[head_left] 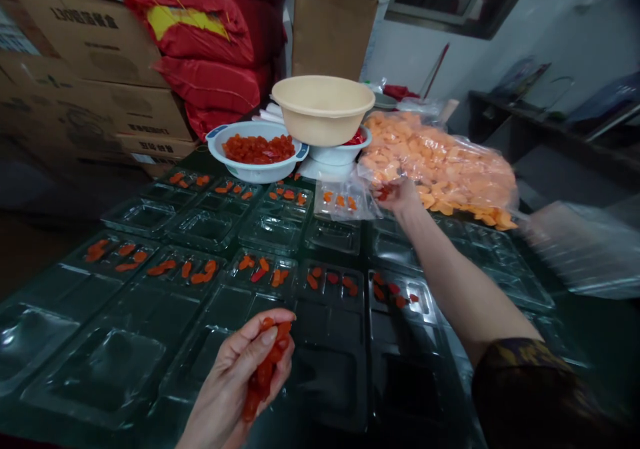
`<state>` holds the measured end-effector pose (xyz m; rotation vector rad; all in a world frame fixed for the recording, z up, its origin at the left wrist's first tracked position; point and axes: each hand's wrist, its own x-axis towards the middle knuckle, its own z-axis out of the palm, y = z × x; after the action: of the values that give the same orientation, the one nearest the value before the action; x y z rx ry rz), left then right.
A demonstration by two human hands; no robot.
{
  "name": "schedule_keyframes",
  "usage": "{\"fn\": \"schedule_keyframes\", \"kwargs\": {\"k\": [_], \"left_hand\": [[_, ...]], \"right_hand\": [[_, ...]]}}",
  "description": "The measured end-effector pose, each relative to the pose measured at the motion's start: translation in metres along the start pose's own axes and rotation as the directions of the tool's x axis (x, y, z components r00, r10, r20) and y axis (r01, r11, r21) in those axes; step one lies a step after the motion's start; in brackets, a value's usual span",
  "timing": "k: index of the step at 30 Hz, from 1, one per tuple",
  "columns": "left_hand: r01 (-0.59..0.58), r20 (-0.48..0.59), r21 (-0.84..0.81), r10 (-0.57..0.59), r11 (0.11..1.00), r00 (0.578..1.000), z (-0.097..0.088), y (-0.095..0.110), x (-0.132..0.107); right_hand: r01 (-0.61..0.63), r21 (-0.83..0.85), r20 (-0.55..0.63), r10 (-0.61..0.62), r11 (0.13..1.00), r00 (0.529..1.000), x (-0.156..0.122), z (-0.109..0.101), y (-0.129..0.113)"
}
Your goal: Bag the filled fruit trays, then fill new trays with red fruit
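My left hand (250, 376) is closed around a bunch of glossy red-orange pieces (267, 362), low in front of me above the clear plastic trays. My right hand (397, 194) reaches to the far side of the table, its fingers drawn together on what looks like a small red-orange piece (383, 192). It is beside a clear plastic sheet or tray with a few orange pieces (340, 200) on it. Rows of clear trays (320, 342) cover the green table, with similar pieces (260, 270) in their upper compartments.
A pale blue basin (235, 162) of red-orange pieces stands at the back beside a cream basin (320, 99) stacked on a white one. A large clear bag of light-orange pieces (430, 156) lies to the right. Red bundles (215, 29) and cardboard boxes (90, 42) are piled behind.
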<state>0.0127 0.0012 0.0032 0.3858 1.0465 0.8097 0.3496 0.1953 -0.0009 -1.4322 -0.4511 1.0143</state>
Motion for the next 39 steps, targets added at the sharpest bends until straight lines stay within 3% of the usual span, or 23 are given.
{"fn": "schedule_keyframes", "kwargs": {"k": [7, 13, 19, 30, 39], "left_hand": [[0.025, -0.070, 0.030, -0.023, 0.999, 0.997, 0.001, -0.004, -0.001], [0.050, -0.142, 0.044, -0.043, 0.998, 0.989, 0.001, -0.004, 0.003], [0.094, -0.092, 0.057, -0.088, 0.994, 0.992, -0.002, -0.008, 0.012], [0.084, -0.066, 0.071, -0.079, 0.994, 0.995, -0.006, -0.009, 0.011], [0.062, 0.008, 0.100, -0.063, 0.993, 0.998, -0.007, -0.010, 0.014]], "right_hand": [[0.104, 0.238, -0.164, -0.065, 0.966, 0.984, 0.018, -0.028, 0.006], [0.204, 0.226, -0.230, -0.151, 0.953, 0.961, 0.031, -0.037, 0.017], [0.264, 0.172, -0.262, -0.214, 0.949, 0.941, 0.039, -0.038, 0.014], [0.248, 0.068, -0.084, -0.242, 0.966, 0.967, 0.033, -0.035, 0.025], [0.366, -0.090, -0.048, -0.371, 0.926, 0.927, 0.029, -0.035, 0.029]]}}
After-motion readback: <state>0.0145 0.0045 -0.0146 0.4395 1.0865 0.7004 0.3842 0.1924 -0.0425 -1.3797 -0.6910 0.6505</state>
